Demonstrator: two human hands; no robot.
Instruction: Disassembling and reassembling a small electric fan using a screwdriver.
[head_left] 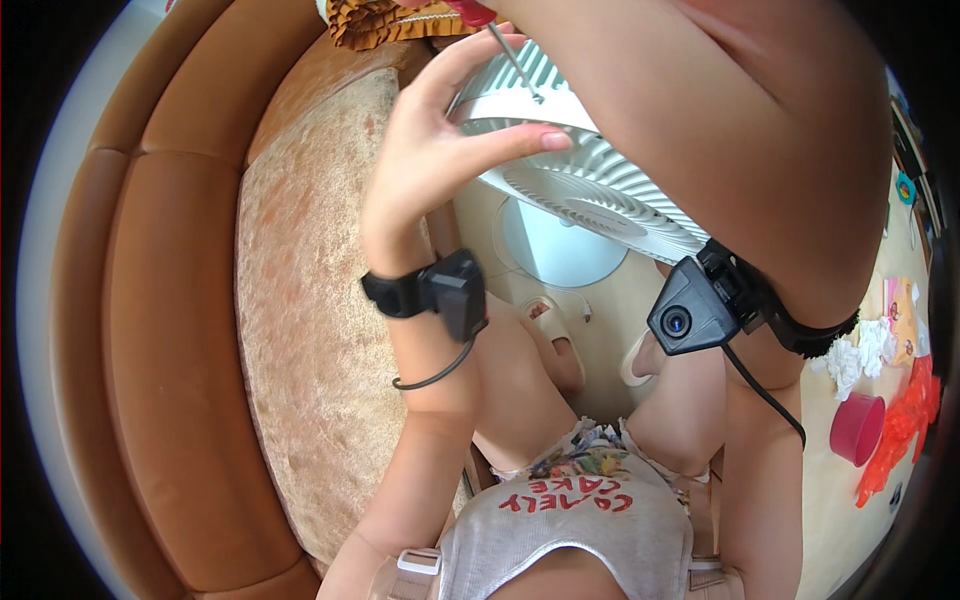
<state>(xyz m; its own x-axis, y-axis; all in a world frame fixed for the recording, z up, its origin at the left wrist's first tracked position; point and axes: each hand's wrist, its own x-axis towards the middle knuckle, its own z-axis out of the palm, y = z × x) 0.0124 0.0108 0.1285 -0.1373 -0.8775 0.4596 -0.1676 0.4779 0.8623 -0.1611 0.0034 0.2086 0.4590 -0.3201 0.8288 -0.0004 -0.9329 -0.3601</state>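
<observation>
A white fan with a ribbed grille stands in front of me, its head tilted and its round base on the floor. My left hand grips the rim of the fan head, thumb along the near side and fingers over the far side. At the upper edge, my right hand is mostly cut off; it holds a screwdriver with a red handle. The metal shaft slants down, and its tip meets a small screw point on the white rim. My right forearm hides the fan's right part.
A brown sofa with a beige plush seat cover lies left. At right, a surface holds a pink cup, crumpled white tissues and a red plastic bag. A white cable plug lies on the floor beside slippers.
</observation>
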